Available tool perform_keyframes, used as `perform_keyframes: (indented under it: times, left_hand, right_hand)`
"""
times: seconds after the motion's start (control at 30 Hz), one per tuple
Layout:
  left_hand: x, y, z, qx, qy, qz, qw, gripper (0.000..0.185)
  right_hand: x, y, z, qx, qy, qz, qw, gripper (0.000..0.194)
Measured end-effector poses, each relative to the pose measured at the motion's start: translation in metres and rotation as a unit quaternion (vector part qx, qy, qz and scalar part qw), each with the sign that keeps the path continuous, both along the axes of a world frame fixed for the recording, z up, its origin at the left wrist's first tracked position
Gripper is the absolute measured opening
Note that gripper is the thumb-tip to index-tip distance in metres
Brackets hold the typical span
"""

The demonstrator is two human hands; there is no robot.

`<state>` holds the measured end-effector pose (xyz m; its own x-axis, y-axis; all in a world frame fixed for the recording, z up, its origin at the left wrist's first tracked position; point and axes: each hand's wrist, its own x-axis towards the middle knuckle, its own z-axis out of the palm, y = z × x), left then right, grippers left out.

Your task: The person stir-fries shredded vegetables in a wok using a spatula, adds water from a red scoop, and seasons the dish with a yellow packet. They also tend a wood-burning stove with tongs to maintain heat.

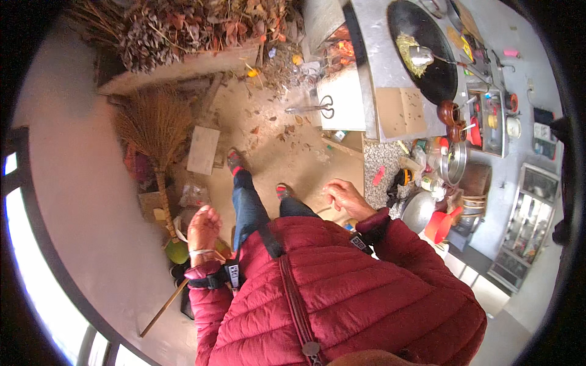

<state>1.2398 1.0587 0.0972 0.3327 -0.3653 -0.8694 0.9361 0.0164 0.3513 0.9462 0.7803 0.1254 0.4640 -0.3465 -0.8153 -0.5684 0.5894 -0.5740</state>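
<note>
My left hand (204, 231), with a pale band at the wrist, hangs at my left side, its fingers loosely bent and nothing visible in it. The nearest thing to it is a large twig broom (155, 123), its handle running down beside the hand. My right hand (345, 196) is held out before me at waist height. Its fingers curl loosely around nothing visible, near the speckled counter (377, 158). Ahead, metal fire tongs (309, 109) lie with their looped handles over a bright white panel (341, 98) below the stove's fire opening (341, 50).
A large wok (439, 68) on the stove holds shredded food (409, 50) and a metal spatula (421, 56). Flattened cardboard (400, 112) lies beside it. Dry leaves (219, 23) fill a bin at the back. A board (203, 150) is near my left foot. A red dipper (442, 226) is at right.
</note>
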Motion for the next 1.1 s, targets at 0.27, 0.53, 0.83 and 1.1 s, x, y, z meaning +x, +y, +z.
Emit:
perform_keyframes:
  times: [0.27,0.53,0.83,1.1]
  left_hand:
    - [0.089,0.010,-0.051,0.083,0.016,0.023,0.996,0.016]
    - [0.079,0.027,-0.116,0.158,0.047,-0.024,0.986,0.017]
    - [0.079,-0.013,-0.140,0.166,0.162,0.006,0.973,0.023]
    - [0.087,-0.052,-0.159,0.187,0.157,-0.011,0.970,0.028]
  right_hand:
    - [0.081,-0.047,-0.140,-0.280,0.084,0.294,0.910,0.016]
    - [0.126,-0.214,-0.318,-0.369,0.319,0.511,0.708,0.019]
    - [0.103,-0.292,-0.422,-0.414,0.324,0.670,0.524,0.023]
    - [0.067,-0.280,-0.480,-0.392,0.261,0.812,0.344,0.027]
